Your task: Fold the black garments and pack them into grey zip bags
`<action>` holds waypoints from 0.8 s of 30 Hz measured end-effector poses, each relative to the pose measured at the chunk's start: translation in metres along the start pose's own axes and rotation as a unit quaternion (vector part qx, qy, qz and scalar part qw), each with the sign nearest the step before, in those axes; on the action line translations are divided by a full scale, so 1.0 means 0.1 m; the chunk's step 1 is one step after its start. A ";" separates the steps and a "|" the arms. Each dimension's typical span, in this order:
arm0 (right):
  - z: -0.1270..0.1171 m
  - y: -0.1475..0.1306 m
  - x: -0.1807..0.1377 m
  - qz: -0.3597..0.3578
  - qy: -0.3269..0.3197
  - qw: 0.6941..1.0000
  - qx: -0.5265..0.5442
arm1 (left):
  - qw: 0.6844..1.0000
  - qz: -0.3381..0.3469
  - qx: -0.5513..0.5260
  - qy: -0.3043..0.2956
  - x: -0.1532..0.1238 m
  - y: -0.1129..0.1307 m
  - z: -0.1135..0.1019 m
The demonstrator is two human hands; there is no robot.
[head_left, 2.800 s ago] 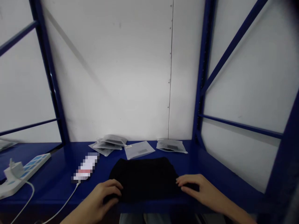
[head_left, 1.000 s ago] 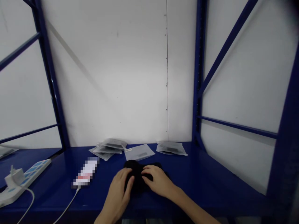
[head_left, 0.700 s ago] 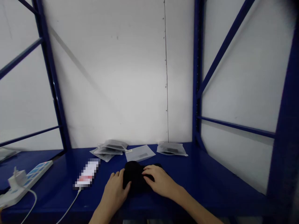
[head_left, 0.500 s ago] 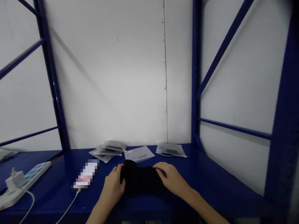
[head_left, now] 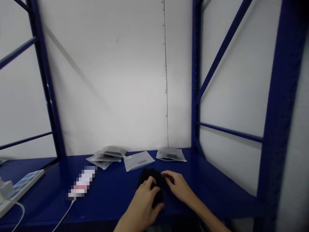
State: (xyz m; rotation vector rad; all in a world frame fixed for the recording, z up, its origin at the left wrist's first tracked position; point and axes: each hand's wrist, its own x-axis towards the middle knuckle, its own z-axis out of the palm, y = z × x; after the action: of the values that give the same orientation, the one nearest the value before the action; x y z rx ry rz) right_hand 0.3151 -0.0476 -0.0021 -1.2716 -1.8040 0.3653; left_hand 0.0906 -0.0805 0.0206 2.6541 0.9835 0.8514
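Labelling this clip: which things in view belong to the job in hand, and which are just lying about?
In the job:
black cloth, bunched up
left hand, on the cloth
right hand, at or near its right edge

Lying about, apparently:
phone
power strip with white charger
frosted zip bags behind the cloth; untouched, so any link is unclear

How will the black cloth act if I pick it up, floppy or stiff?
Probably floppy: the black cloth looks soft and bunched beneath the left hand. It likely won't roll, lying low on the blue table. Its dull surface suggests it isn't slippery.
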 end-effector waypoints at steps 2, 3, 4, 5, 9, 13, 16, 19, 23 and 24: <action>-0.01 -0.03 -0.04 -0.013 -0.005 1.000 -0.013 | 0.999 -0.013 -0.023 -0.018 -0.08 -0.06 0.04; -0.01 -0.06 -0.06 -0.024 -0.009 0.999 -0.027 | 0.999 -0.018 -0.032 -0.022 -0.11 -0.12 0.02; -0.02 -0.09 -0.09 -0.038 -0.014 0.998 -0.043 | 0.999 -0.018 -0.037 -0.025 -0.13 -0.18 -0.02; -0.02 -0.13 -0.12 -0.055 -0.021 0.996 -0.061 | 0.999 -0.013 -0.040 -0.028 -0.15 -0.25 -0.07; -0.04 -0.27 -0.22 -0.145 -0.076 0.980 -0.114 | 0.998 0.018 -0.058 0.000 -0.17 -0.48 -0.26; -0.01 -0.38 -0.17 -0.200 -0.101 0.965 -0.135 | 0.990 0.015 -0.118 0.077 -0.15 -0.53 -0.26; 0.06 -0.44 -0.03 -0.234 -0.125 0.954 -0.140 | 0.979 0.026 -0.170 0.107 -0.05 -0.43 -0.19; 0.15 -0.43 0.15 -0.206 -0.128 0.961 -0.136 | 0.972 0.035 -0.191 0.131 0.11 -0.37 -0.15; 0.17 -0.25 0.32 -0.133 -0.122 0.974 -0.140 | 0.981 0.009 -0.119 0.153 0.33 -0.62 -0.17; 0.15 -0.20 0.34 -0.122 -0.115 0.976 -0.141 | 0.984 -0.002 -0.085 0.155 0.39 -0.74 -0.19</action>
State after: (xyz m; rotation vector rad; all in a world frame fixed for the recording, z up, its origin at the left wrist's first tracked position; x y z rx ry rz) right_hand 0.2877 -0.0226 0.0186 -1.2141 -2.2445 0.1239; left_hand 0.0637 0.0006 0.0269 2.4225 0.9312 1.3133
